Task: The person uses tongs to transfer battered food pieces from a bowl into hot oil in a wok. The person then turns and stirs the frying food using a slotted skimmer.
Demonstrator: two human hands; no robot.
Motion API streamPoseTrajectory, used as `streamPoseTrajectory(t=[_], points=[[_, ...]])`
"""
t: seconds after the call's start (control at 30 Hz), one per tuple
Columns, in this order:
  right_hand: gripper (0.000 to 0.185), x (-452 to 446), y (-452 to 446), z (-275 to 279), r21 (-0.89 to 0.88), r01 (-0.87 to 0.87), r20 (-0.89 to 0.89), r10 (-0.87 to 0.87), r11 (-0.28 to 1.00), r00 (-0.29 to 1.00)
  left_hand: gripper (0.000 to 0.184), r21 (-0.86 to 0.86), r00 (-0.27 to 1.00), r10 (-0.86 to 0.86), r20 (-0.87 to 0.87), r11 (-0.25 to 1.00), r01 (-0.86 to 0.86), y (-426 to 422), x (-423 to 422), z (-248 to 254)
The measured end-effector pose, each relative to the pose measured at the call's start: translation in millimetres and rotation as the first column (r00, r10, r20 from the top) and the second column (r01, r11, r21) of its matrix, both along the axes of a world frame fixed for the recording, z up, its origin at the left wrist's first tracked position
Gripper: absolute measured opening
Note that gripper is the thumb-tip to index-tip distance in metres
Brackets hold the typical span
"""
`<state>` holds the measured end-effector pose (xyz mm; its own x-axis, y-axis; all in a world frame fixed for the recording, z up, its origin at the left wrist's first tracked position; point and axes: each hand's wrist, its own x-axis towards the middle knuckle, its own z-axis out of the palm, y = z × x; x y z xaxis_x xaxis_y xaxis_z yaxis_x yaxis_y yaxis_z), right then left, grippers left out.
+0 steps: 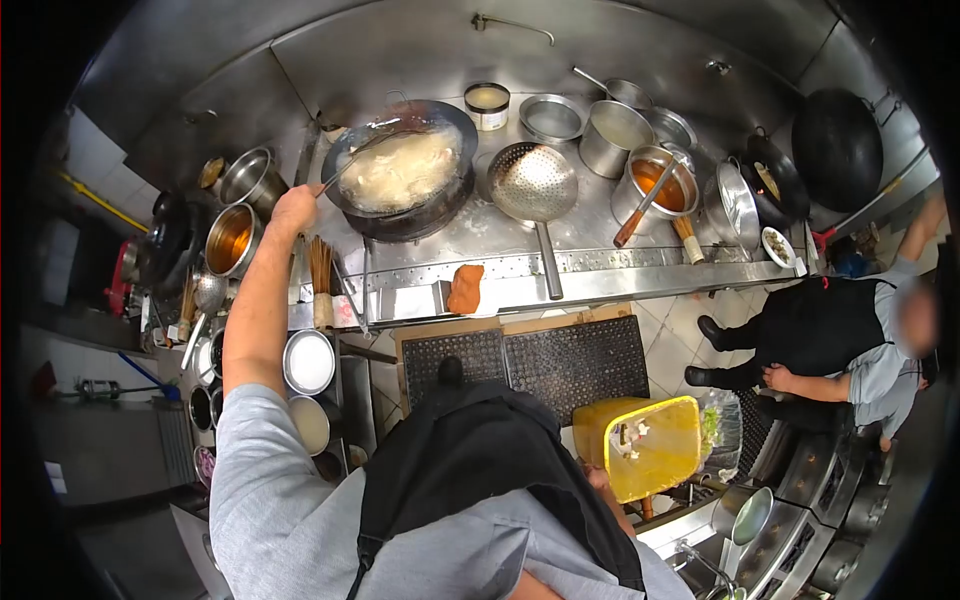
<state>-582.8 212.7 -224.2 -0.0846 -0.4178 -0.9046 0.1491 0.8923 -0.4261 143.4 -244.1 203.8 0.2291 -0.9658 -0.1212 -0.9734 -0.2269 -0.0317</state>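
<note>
My left hand (297, 208) is closed around the handle end of a long metal utensil (345, 167), which reaches over the rim of a black wok (466, 130). Pale food (405, 168) bubbles in light foam inside the wok. Low beside the yellow bin (590, 425), my right hand (597, 478) shows only in part; its fingers are too small and hidden to read. A perforated metal skimmer (533, 182) rests on the steel counter right of the wok, its handle over the front edge. An orange cloth (466, 289) lies on that edge.
Metal pots (617, 135) and a pot of orange liquid (660, 180) stand at the right rear. Bamboo brushes (320, 280) and a white container (309, 361) are at the left. Another person in a black apron (825, 320) is at the right. Black mats (577, 368) cover the floor.
</note>
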Motion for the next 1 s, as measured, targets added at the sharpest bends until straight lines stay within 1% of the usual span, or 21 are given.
streamPoseTrajectory(t=[0.07,0.17,0.2,0.23,0.27,0.33,0.37,0.47,0.6,0.7,0.73,0.77,0.8,0.87,0.9,0.93,0.97,1.0], points=[[0.019,-7,10,18,0.037,-0.068,-0.078,0.071,0.997,0.994,0.050,-0.029,1.000,-0.012,-0.019,1.000,0.012,11,-5,8],[0.023,-15,-2,45,0.131,-0.116,-0.176,0.138,0.985,0.975,0.048,-0.072,0.997,-0.030,-0.068,0.997,0.025,28,3,18],[0.023,-16,-5,49,0.101,-0.102,-0.164,0.117,0.990,0.979,0.048,-0.092,0.996,-0.034,-0.087,0.995,0.026,33,10,24],[0.022,-19,-8,46,0.069,-0.088,-0.151,0.097,0.994,0.984,0.049,-0.075,0.990,-0.024,-0.140,0.997,0.013,42,2,41],[0.022,-22,-10,44,0.037,-0.074,-0.138,0.079,0.997,0.987,0.048,-0.062,0.977,0.034,-0.212,0.997,-0.048,52,-6,59],[0.021,-22,-28,49,0.031,-0.046,-0.142,0.050,0.998,0.989,0.048,-0.219,0.964,-0.016,-0.264,0.975,-0.044,58,18,55],[0.021,-19,-37,53,0.029,-0.030,-0.143,0.034,0.999,0.989,0.049,-0.165,0.930,0.053,-0.365,0.979,-0.121,60,24,58],[0.019,-13,-58,58,-0.011,0.041,-0.115,-0.042,0.999,0.992,0.051,-0.324,0.951,0.009,-0.310,0.939,-0.115,59,49,45],[0.014,-8,-76,57,-0.092,0.001,-0.103,-0.010,0.996,0.995,0.052,-0.320,0.917,0.121,-0.379,0.913,-0.253,50,50,42],[0.013,2,-78,61,-0.075,-0.002,-0.148,-0.009,0.997,0.989,0.053,-0.316,0.909,0.154,-0.388,0.904,-0.289,40,57,29],[0.013,5,-76,60,-0.074,-0.015,-0.135,0.005,0.997,0.991,0.053,-0.310,0.904,0.169,-0.392,0.901,-0.303,39,61,23],[0.013,7,-73,61,-0.073,-0.028,-0.123,0.019,0.997,0.992,0.055,-0.299,0.907,0.167,-0.388,0.907,-0.295,35,67,15],[0.014,9,-69,60,-0.071,-0.040,-0.113,0.032,0.997,0.993,0.055,-0.289,0.940,0.163,-0.300,0.924,-0.252,30,78,0],[0.013,25,-63,70,-0.027,-0.033,-0.162,0.028,0.999,0.986,0.055,-0.263,0.983,0.137,-0.119,0.950,-0.165,16,108,-34],[0.013,30,-58,69,-0.003,-0.028,-0.185,0.027,1.000,0.982,0.054,-0.257,0.989,0.116,-0.087,0.957,-0.135,16,108,-42],[0.013,36,-52,67,-0.003,-0.010,-0.185,0.009,1.000,0.983,0.046,-0.271,0.994,0.095,-0.057,0.957,-0.107,16,109,-51],[0.013,42,-47,66,-0.003,0.011,-0.185,-0.012,1.000,0.983,0.042,-0.152,0.944,0.206,-0.258,0.956,-0.250,15,110,-59],[0.013,47,-41,62,-0.005,0.034,-0.187,-0.034,0.999,0.982,0.039,-0.004,0.841,0.324,-0.433,0.933,-0.361,23,89,-49]])
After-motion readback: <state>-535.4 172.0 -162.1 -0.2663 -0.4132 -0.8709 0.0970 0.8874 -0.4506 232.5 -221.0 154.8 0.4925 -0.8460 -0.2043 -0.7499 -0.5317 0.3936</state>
